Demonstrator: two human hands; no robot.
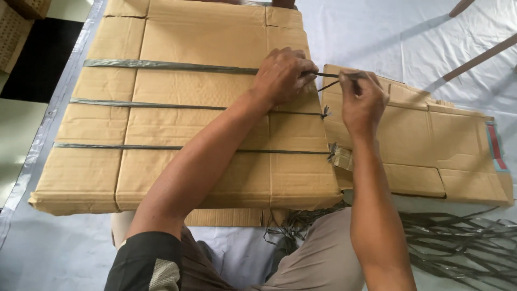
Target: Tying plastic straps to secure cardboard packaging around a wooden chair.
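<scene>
Thin dark grey plastic strap (172, 66) runs flat across top of brown flattened cardboard stack (183, 124), ends at right edge. Left hand (283, 75) presses and pinches strap there; right hand (362, 99) pinches loose strap end, taut between hands.

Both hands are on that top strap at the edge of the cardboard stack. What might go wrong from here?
1. The left hand pins the top strap at the stack's right edge while the right hand pulls its thin end; a slip would likely slacken it.
2. The taut band may cut into the fingers.
3. The loose straps heaped by the knee may snag.
</scene>
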